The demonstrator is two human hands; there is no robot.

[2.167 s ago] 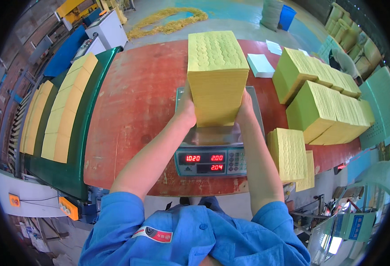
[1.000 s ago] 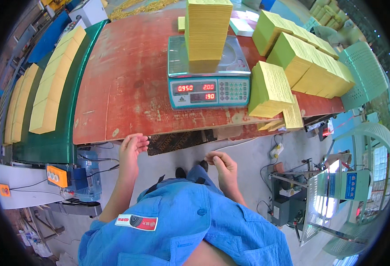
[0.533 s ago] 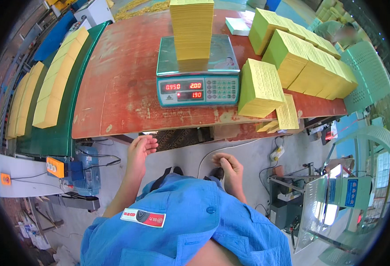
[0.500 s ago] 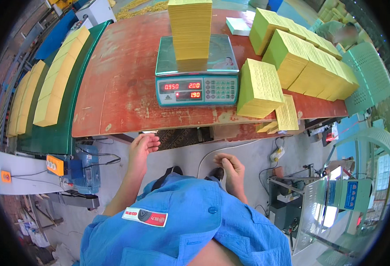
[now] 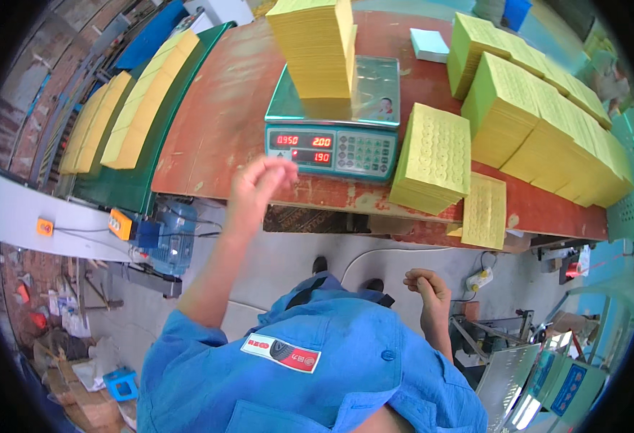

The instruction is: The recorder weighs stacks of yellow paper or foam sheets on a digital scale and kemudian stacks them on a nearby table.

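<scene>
My left hand (image 5: 256,189) is raised over the table's front edge, just before the lower left corner of a teal digital scale (image 5: 310,173). Its fingers are loosely bent, slightly blurred, and nothing shows in them. A tall stack of yellow embossed sheets (image 5: 313,54) stands upright on the scale's plate, its top cut off by the picture's upper edge. Red digits glow on the scale's display. My right hand (image 5: 431,292) hangs below the table edge at the right, fingers curled against the thumb with nothing visible between them. Neither hand touches a stack.
On the red table (image 5: 205,123), a shorter yellow stack (image 5: 432,155) stands right of the scale, with loose yellow sheets (image 5: 484,209) overhanging the front edge. Rows of yellow stacks (image 5: 533,115) fill the right side. More lie on a green conveyor (image 5: 180,94) at left. A pale pad (image 5: 429,45) lies behind.
My left hand has risen from below the table edge toward the scale's front. My right hand stays low, fingers curled. The view has shifted, so the table's things sit further right.
</scene>
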